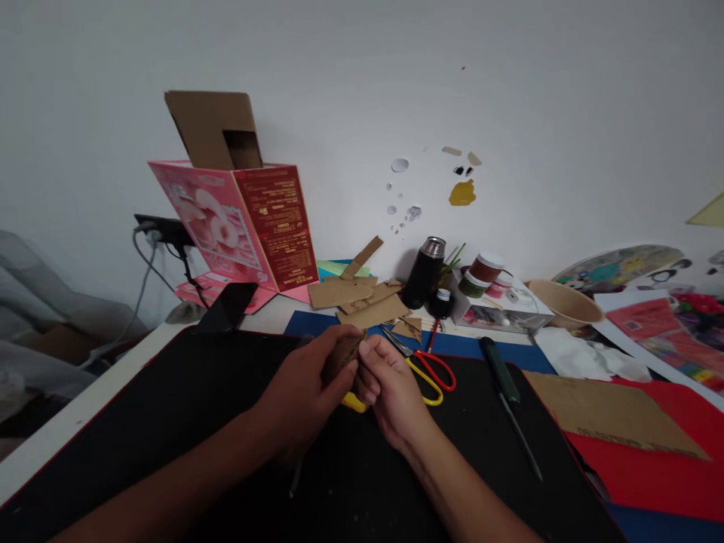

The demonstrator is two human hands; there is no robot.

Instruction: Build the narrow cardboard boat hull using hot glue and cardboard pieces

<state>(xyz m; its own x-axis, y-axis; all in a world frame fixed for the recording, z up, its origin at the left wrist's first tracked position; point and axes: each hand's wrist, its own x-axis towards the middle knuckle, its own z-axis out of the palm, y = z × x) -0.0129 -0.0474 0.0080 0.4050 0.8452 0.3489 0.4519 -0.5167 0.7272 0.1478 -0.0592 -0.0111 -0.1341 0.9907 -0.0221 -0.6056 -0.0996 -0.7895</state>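
Note:
Over the black mat (226, 422), a small piece of brown cardboard (342, 353) is held up between my two hands. My left hand (311, 377) curls around it from the left, with the thumb along the near side. Fingers of my right hand (391, 381) pinch its right edge, where the torn layers show. Part of a yellow object (354, 403) peeks out below the hands; its kind is hidden. Just right of my right hand lie scissors (433, 373) with red and yellow handles. A long thin blade with a dark green handle (501, 369) rests farther right.
Cardboard scraps (373, 302) are heaped behind the hands. A black flask (424, 273) and paint jars (486, 268) stand against the wall. At left are a pink box (215, 219) and a phone (228, 307). A cardboard sheet (616, 411) lies on red material (667, 483) at right.

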